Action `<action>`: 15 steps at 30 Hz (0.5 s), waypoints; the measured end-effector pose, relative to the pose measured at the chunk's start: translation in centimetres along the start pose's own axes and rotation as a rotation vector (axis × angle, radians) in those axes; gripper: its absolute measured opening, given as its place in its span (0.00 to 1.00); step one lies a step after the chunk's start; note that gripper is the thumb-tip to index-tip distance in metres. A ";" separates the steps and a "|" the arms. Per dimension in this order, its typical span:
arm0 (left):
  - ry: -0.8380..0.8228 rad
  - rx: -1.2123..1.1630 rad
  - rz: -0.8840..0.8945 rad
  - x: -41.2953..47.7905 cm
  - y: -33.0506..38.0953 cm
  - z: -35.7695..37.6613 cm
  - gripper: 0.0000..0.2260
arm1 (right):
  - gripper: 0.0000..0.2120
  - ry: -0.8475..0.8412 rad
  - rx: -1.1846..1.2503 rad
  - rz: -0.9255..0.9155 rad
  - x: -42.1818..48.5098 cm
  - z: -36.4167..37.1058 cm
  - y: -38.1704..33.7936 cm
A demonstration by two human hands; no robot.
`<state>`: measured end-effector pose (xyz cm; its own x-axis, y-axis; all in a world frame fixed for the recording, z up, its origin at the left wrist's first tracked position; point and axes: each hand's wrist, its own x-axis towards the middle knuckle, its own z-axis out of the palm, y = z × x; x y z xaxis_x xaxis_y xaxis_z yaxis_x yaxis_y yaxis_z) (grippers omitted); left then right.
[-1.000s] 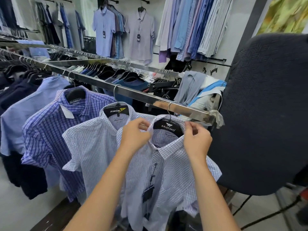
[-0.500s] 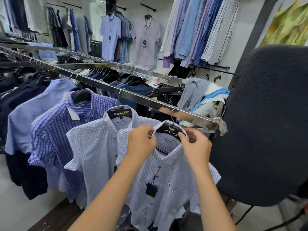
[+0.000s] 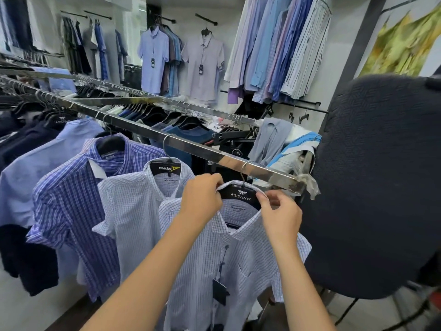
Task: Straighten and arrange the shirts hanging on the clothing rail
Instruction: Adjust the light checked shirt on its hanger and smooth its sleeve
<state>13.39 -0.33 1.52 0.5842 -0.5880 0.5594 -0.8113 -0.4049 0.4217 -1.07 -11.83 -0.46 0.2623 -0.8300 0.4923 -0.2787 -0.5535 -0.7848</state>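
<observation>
In the head view, the collar-straightening step is under way on the front checked shirt (image 3: 226, 259), which is hanging last on the clothing rail (image 3: 214, 155), just short of its taped end (image 3: 307, 183). The left hand (image 3: 202, 199) is curling its fingers (image 3: 212, 181) round the left side of the collar (image 3: 241, 185). The right hand (image 3: 281, 216) is pinching the right side between thumb and forefinger. Both grips are sitting right against the black Aristino hanger (image 3: 239, 195), whose hook is riding over the rail.

Judging from this, the collar band is being pulled up and over the hanger's neck. The next move probably calls for seating the band evenly on both sides. The shoulders would then need smoothing down so the placket and the dark price tag (image 3: 220, 291) hang straight.

To the left, a second checked shirt (image 3: 133, 211) on a Kwin hanger is overlapping the front one. Beyond it a blue plaid shirt (image 3: 71, 199) is hanging slightly askew. Both are likely waiting their turn, and the spacing between the hooks looks uneven.

No true container is showing. The rail is acting as the holder, carrying the row of shirts. Past its end, a loose heap of grey and blue garments (image 3: 286, 144) is lying bunched. A dark padded chair back (image 3: 381, 187) is crowding the right side.
</observation>
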 end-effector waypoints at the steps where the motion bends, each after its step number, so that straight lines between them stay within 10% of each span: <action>1: 0.032 -0.006 0.003 -0.1 -0.1 0.0 0.10 | 0.05 0.006 -0.022 -0.003 -0.2 -0.2 0.1; 15: 0.040 0.192 -0.017 0.8 -0.2 -0.7 0.06 | 0.08 0.025 -0.234 -0.030 0.0 -0.8 0.0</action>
<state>14.03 -0.21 2.39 0.5947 -0.5533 0.5832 -0.7885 -0.5428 0.2892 -1.84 -11.93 -0.12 0.2518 -0.8128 0.5254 -0.4782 -0.5764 -0.6626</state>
